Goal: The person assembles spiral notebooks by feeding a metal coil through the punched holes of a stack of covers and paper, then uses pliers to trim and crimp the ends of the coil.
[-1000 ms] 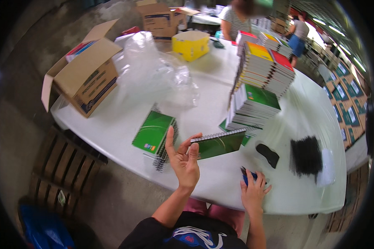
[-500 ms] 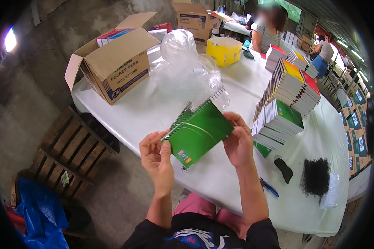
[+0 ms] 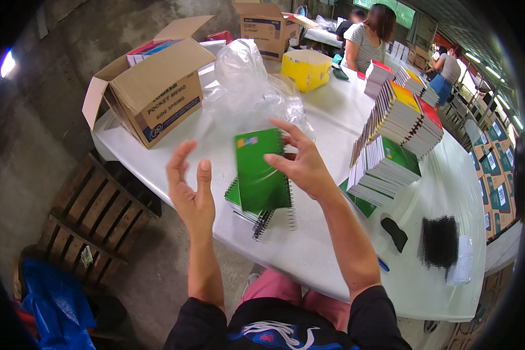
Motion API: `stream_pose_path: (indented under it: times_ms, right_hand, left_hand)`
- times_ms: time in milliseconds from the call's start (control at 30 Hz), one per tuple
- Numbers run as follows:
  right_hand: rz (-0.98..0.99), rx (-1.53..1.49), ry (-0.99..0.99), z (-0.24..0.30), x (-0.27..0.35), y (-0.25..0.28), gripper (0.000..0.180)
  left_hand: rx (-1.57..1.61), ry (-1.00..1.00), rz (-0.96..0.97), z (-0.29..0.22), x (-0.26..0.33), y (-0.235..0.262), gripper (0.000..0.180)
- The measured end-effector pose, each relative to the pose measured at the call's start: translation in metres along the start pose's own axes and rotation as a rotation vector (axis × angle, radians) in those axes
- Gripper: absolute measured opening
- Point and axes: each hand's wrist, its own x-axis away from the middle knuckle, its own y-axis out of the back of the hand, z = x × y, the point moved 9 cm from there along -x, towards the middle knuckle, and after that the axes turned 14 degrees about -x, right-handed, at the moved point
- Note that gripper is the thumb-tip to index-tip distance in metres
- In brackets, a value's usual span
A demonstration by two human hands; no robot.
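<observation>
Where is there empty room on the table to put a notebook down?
Bare white table lies between the small green notebook pile and the black comb bundle, and between the cardboard box and that pile. It is crowded by the tall notebook stacks and plastic bag.

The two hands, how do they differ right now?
The right hand grips a green notebook by its edge, over a small pile of notebooks on the table; the left hand holds nothing. The right hand shows its back, fingers curled onto the cover; the left hand is open, palm toward the notebook, fingers pointing up. Both are bare and raised near the table's front edge.
</observation>
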Motion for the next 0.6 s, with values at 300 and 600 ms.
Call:
stream_pose_path:
  times_ms: [300,600]
  right_hand:
    - [-0.349,0.842,-0.218,-0.079,0.027,0.038,0.048]
    - [-0.28,1.032,-0.249,-0.062,0.021,0.03,0.047]
  left_hand:
    - [0.27,0.448,0.237,0.073,0.088,-0.07,0.031]
    - [0.281,0.477,0.084,0.084,0.091,-0.077,0.02]
